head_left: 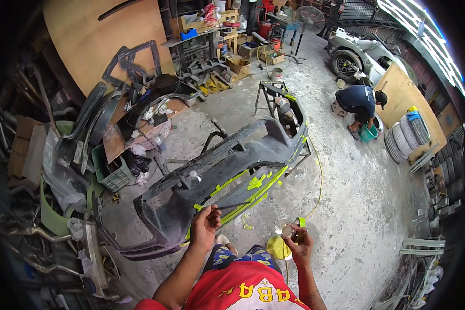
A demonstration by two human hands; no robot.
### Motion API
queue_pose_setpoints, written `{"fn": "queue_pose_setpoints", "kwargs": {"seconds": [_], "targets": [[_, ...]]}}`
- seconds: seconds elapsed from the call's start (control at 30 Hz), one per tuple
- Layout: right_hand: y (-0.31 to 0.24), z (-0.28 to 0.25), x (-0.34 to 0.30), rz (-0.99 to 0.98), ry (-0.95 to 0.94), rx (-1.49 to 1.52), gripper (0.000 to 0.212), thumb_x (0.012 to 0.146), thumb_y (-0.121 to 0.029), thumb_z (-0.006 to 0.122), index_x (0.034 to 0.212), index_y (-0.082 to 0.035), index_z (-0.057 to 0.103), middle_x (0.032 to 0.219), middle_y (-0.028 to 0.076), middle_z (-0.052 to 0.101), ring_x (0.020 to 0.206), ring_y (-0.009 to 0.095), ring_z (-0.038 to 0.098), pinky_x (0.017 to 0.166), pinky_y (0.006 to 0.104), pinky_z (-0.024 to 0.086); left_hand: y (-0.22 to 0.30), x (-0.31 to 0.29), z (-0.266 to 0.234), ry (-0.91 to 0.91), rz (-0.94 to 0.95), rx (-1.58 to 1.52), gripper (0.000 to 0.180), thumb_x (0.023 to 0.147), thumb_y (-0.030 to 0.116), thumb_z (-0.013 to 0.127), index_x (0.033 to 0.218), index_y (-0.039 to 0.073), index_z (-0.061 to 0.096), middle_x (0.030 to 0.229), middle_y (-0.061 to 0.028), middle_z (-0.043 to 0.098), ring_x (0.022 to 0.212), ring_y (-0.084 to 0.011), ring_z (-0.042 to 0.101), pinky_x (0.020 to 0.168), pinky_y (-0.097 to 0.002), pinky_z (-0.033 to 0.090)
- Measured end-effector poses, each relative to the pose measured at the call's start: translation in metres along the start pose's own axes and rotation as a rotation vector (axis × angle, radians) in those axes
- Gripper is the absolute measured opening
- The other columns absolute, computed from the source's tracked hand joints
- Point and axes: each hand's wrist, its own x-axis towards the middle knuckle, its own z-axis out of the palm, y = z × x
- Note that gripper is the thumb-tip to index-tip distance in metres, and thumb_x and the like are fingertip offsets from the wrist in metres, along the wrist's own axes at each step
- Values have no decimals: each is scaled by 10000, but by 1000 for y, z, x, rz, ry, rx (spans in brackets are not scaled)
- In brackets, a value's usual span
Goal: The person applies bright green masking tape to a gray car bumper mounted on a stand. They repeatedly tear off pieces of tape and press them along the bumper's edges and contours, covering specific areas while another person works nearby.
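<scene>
In front of me a dark grey car bumper [263, 150] lies across a stand, with yellow-green masking tape along its lower edge and some pieces stuck on its face. My left hand [205, 226] is closed in a pinch at the bumper's near edge, next to a small piece of tape [198, 206]. A thin dark strip runs right from its fingertips; whether they hold it is unclear. My right hand [300, 247] is closed on a yellow-green roll of masking tape [301, 222], apart from the bumper. A small round pale thing [287, 231] shows at its fingers.
A yellow round thing [278, 248] is on the floor by my feet, and a yellow hose [321, 178] runs past the bumper. Car parts and a green crate [111, 170] crowd the left. At right a person [357, 101] bends over a green bucket [368, 133] near stacked tires [398, 142].
</scene>
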Motion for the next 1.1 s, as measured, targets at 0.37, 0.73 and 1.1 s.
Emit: {"fn": "queue_pose_setpoints", "kwargs": {"seconds": [0.37, 0.73, 1.1], "targets": [[7, 4, 68, 35, -48, -17, 394, 813, -28, 826, 1166, -18, 654, 1099, 42, 696, 801, 58, 574, 696, 220, 465, 38, 37, 5, 90, 137, 10, 230, 1017, 256, 609, 1097, 48, 669, 918, -58, 691, 731, -136, 623, 631, -265, 490], [-8, 39, 206, -53, -318, 131, 364, 844, -63, 832, 1168, -27, 669, 796, -46, 616, 628, 23, 480, 555, 220, 388, 14, 66, 40, 245, 253, -24, 204, 989, 246, 625, 1093, 76, 665, 942, -30, 663, 761, -139, 594, 651, -270, 473], [23, 15, 319, -63, -566, 203, 377, 840, -136, 850, 1176, -55, 699, 791, -25, 610, 677, 50, 467, 596, 249, 410, -30, 110, 88, -66, 326, -249, 289, 1013, 217, 578, 1239, 38, 606, 1138, -106, 635, 987, -231, 586, 815, -342, 503]]}}
